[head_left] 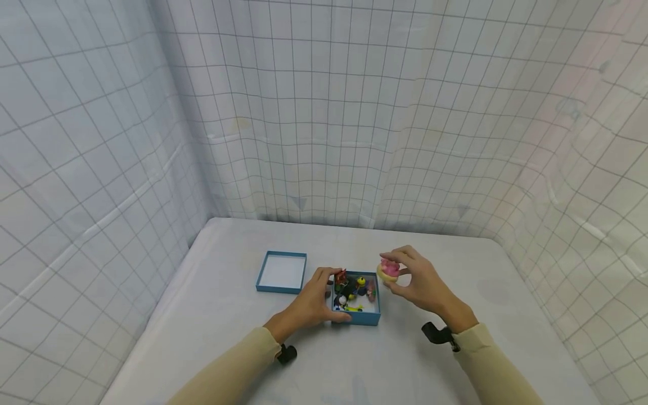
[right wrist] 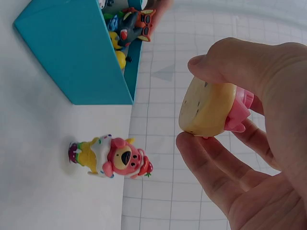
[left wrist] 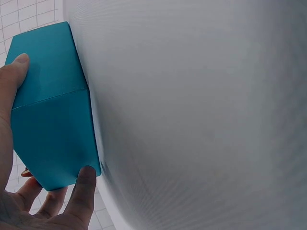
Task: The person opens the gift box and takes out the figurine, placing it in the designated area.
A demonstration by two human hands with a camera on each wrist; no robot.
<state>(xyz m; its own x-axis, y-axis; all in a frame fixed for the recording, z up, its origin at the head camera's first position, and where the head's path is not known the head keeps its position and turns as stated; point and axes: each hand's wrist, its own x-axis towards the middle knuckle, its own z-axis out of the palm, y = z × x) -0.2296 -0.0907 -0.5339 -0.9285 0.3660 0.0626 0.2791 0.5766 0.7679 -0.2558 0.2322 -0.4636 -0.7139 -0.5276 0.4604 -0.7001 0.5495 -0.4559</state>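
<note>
A blue open box [head_left: 363, 318] with several small toy figures inside sits on the white table [head_left: 228, 315]. My left hand [head_left: 324, 295] grips the box's left side, thumb on the near wall; in the left wrist view the left hand [left wrist: 53, 120] holds the box [left wrist: 53, 139] between thumb and fingers. My right hand [head_left: 397, 275] pinches a cream-and-pink round toy [head_left: 388, 271] in the air just right of the box. The right wrist view shows the right hand [right wrist: 194, 103] around the toy [right wrist: 211, 108], with a pink bear figure [right wrist: 112, 158] standing on the table beside the box [right wrist: 76, 52].
The box's blue lid [head_left: 281, 272] lies open side up to the left of the box. Grid-patterned white curtains [head_left: 324, 112] enclose the table on the back and both sides.
</note>
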